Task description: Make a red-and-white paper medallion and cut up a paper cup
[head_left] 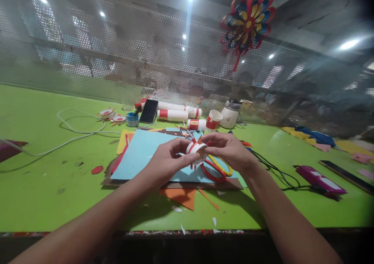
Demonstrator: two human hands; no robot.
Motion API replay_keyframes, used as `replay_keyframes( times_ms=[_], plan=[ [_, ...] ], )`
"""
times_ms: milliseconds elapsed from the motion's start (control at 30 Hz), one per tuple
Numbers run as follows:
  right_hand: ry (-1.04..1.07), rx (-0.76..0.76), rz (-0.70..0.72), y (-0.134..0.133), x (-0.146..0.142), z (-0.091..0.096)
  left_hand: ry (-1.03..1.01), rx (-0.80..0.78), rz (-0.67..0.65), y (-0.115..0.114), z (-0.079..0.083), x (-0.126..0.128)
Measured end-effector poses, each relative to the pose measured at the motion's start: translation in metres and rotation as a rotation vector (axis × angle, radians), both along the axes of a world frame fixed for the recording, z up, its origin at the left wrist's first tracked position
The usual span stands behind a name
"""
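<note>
Left hand (169,157) and right hand (232,149) together pinch a small white-and-red paper craft (193,148) above the blue sheet (133,159). Red and yellow scissor handles (217,179) lie on that sheet; behind it stands a paper cup (213,120).

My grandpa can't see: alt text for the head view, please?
A person's left hand and right hand hold a small, round white-and-red paper piece over light-blue paper on a green table. Red and yellow looped scissor handles lie nearby.
</note>
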State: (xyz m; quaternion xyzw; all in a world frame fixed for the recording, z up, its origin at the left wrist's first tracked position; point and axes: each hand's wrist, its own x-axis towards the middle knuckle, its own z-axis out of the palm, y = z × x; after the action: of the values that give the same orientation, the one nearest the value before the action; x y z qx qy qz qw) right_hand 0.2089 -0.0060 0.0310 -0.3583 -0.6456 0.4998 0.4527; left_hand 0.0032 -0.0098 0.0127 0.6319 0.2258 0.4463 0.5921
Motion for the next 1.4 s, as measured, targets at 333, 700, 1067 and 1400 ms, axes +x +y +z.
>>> replay_keyframes(
  times_ms=[333, 700, 1067, 1400],
  plan=[
    [-0.094, 0.111, 0.017, -0.013, -0.010, 0.010, 0.039, 0.040, 0.048, 0.001, -0.001, 0.002],
    [-0.234, 0.153, -0.064, -0.016, -0.015, 0.008, -0.015, -0.033, 0.081, 0.003, -0.004, 0.005],
    [-0.136, 0.112, -0.166, -0.017, -0.032, -0.006, -0.002, 0.035, 0.148, 0.005, -0.012, 0.009],
    [-0.058, 0.051, -0.219, -0.017, -0.038, -0.004, -0.015, 0.005, 0.162, 0.005, -0.013, 0.009]
  ],
)
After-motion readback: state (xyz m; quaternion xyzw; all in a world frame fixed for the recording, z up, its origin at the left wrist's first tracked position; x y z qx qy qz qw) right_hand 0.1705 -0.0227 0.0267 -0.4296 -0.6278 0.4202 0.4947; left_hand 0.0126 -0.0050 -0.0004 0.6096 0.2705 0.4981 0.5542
